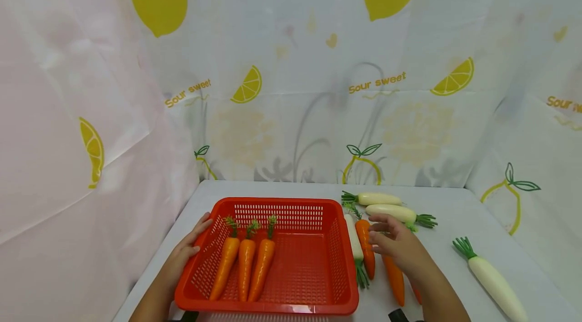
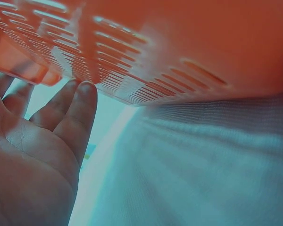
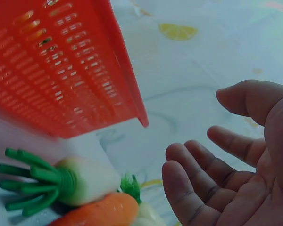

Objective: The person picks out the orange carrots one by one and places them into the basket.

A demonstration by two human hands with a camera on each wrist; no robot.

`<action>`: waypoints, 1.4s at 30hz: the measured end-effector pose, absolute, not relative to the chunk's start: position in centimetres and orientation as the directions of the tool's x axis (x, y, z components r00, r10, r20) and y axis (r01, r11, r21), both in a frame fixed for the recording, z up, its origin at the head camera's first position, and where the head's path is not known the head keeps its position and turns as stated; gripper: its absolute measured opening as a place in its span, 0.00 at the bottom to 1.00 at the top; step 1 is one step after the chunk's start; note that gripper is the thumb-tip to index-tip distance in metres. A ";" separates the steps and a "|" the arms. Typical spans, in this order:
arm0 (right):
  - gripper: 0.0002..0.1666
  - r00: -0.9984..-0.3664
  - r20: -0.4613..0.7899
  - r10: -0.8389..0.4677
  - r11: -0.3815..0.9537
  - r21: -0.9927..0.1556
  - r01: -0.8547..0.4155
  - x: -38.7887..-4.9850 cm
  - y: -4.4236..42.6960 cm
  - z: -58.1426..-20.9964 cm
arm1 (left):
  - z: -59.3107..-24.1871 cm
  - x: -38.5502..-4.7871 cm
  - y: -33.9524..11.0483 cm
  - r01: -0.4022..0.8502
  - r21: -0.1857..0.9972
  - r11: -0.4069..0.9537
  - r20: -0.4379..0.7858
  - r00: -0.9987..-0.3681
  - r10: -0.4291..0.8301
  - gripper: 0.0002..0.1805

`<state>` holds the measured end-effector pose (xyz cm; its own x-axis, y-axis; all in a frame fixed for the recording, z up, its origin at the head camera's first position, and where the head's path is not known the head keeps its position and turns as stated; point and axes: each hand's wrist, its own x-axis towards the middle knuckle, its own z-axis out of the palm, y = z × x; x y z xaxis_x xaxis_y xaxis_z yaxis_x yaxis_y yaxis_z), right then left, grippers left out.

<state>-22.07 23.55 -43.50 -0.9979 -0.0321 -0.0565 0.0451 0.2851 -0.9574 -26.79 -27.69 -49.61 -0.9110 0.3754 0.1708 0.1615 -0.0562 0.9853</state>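
Observation:
A red plastic basket [image 1: 297, 261] holds three carrots, including the middle carrot [image 1: 246, 266], side by side in its left half. My left hand [image 1: 184, 248] rests against the basket's left side; in the left wrist view its fairly straight fingers [image 2: 80, 108] touch the slotted outer wall [image 2: 132, 52]. To the right of the basket, my right hand [image 1: 395, 241] hovers with relaxed, spread fingers and nothing in them. Near it lie an orange carrot [image 1: 366, 246], another carrot [image 1: 394, 281] and a white radish [image 1: 354, 236] with green stalks beside the basket wall.
Two more white radishes, one farther back [image 1: 379, 199] and one nearer [image 1: 391, 212], lie behind my right hand. Another radish [image 1: 497, 284] lies alone at the right of the white table [image 1: 447, 211]. A lemon-print curtain [image 1: 291, 125] surrounds the table's back and sides.

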 end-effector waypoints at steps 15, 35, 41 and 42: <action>0.37 -0.991 -0.129 0.033 0.492 -0.861 0.129 -21.6 26.2 -44.2 | -49.9 -26.8 -27.8 0.208 0.975 -0.085 0.224 -0.888 0.402 0.37; 0.41 -0.975 -0.193 0.114 0.608 -0.763 0.222 -21.1 29.3 -45.2 | -50.1 -27.0 -27.9 0.222 0.971 -0.090 0.239 -0.881 0.407 0.36; 0.40 -0.971 -0.198 0.135 0.660 -0.713 0.237 -21.3 29.9 -46.0 | -50.1 -27.0 -27.9 0.224 0.971 -0.086 0.239 -0.884 0.401 0.35; 0.40 -0.970 -0.197 0.143 0.669 -0.702 0.242 -21.4 30.0 -46.0 | -50.1 -27.0 -27.9 0.223 0.971 -0.088 0.239 -0.884 0.402 0.35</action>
<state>-21.38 30.01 -46.04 -0.9698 0.1432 -0.1974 0.2418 0.6694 -0.7024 -26.99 -27.86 -50.10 -0.8837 0.4022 0.2394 0.2232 -0.0876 0.9708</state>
